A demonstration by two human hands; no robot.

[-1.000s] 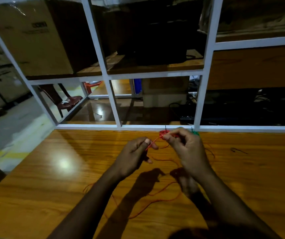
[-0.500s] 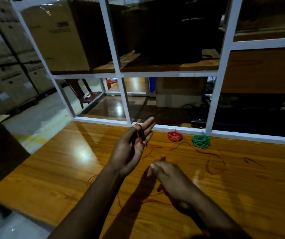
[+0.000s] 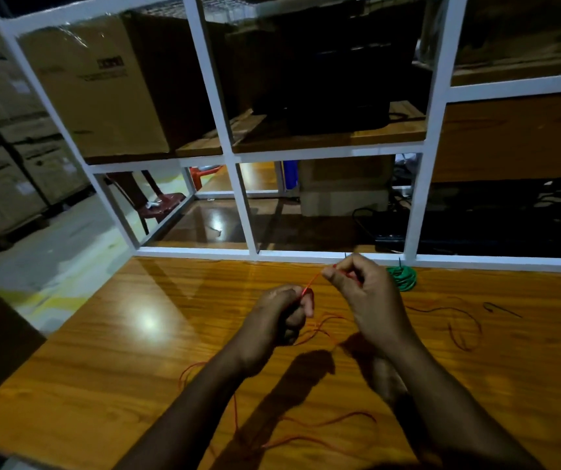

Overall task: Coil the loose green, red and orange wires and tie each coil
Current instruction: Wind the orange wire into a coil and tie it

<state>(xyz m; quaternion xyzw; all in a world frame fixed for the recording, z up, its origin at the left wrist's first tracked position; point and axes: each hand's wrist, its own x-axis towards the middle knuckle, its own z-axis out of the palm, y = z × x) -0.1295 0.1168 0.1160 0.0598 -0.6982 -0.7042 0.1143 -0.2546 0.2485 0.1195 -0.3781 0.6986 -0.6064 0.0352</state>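
Observation:
A thin orange wire (image 3: 326, 420) lies loose in long curves over the wooden table (image 3: 120, 351). My left hand (image 3: 277, 317) is curled round one end of it, with a few turns wound on the fingers. My right hand (image 3: 362, 293) pinches the same wire, which runs taut between the two hands. A tied green coil (image 3: 403, 276) rests by the back frame, just right of my right hand. The red coil is hidden behind my right hand. More loose orange wire (image 3: 462, 330) loops on the right.
A white metal frame (image 3: 248, 254) borders the table's far edge. A dark tie (image 3: 501, 308) lies at the right. Cardboard boxes (image 3: 96, 86) stand on shelves behind. The table's left edge drops to the floor.
My right hand rose from low over the table and took hold of the wire near the back frame. My left hand's fingers curled shut round the wire. The red coil became hidden.

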